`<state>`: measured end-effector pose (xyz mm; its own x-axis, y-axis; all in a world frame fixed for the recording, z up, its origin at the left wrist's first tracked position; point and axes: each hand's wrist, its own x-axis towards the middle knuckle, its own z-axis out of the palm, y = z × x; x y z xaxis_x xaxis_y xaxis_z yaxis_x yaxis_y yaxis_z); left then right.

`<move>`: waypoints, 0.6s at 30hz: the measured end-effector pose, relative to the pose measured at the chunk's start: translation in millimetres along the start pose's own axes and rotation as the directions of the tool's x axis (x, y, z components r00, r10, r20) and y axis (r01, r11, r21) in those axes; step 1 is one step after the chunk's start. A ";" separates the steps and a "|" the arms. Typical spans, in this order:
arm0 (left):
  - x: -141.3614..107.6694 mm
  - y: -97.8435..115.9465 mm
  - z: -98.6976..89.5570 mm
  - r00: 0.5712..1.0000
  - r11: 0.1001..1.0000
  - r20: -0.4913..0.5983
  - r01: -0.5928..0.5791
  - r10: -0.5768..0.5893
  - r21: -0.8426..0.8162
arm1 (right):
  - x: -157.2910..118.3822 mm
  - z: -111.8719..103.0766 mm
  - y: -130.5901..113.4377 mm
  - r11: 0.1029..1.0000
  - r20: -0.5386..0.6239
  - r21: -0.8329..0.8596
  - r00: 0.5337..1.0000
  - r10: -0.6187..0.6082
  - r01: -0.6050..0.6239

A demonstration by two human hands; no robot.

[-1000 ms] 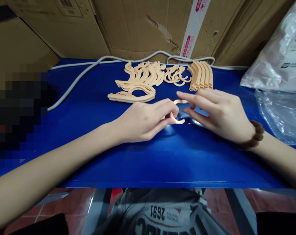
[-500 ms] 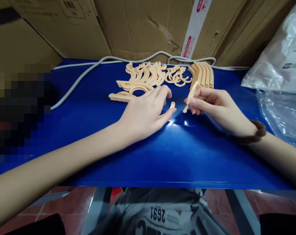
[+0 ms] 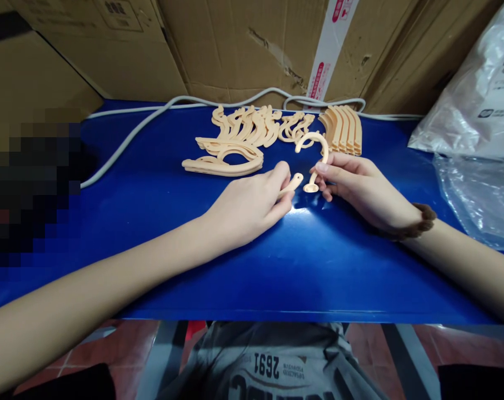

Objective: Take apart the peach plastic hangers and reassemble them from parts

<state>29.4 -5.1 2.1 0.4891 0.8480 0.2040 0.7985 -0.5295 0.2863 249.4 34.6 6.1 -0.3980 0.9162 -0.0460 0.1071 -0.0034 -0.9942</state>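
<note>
Between the thumb and fingers of my left hand (image 3: pixel 258 200) is a cream plastic hanger arm (image 3: pixel 295 181); its holed end sticks out to the right, and the rest is hidden by the hand. My right hand (image 3: pixel 349 180) pinches a cream hanger hook (image 3: pixel 325 149) by its stem. The hook's curve points up and left, and its round base faces down beside the holed end, a small gap apart. Behind my left hand lie stacked hanger pieces (image 3: pixel 222 165). Farther back are a row of curved hanger arms (image 3: pixel 252 125) and a few loose hooks (image 3: pixel 291 126).
A neat row of curved cream pieces (image 3: pixel 345 130) stands at the back right of the blue table (image 3: pixel 277 278). A white cable (image 3: pixel 143 122) runs along the back, before cardboard boxes (image 3: pixel 235 50). Clear plastic bags (image 3: pixel 464 111) lie at the right.
My left fingers have closed on the hanger arm and raised it slightly. My right hand has turned the hook so that its curve and round base show.
</note>
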 end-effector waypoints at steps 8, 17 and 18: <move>-1.1 -3.1 -0.2 0.998 0.999 -0.055 0.000 -0.003 -0.040 | 1.3 -5.9 3.7 0.997 0.049 -0.048 0.997 -0.059 0.062; -3.7 -2.8 -2.1 0.994 0.990 -0.077 -0.069 0.079 0.123 | 3.0 -10.1 7.1 0.991 -0.027 0.130 0.999 0.036 -0.032; -4.3 -3.0 -1.7 0.991 0.989 -0.100 -0.079 0.092 0.122 | 3.1 -11.2 8.0 0.992 -0.023 0.126 0.999 0.032 -0.029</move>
<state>24.3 -7.3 2.0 0.5227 0.7893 0.3222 0.7940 -0.5883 0.1532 259.2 41.9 -0.9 -0.3736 0.9245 -0.0753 0.0025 -0.0801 -0.9968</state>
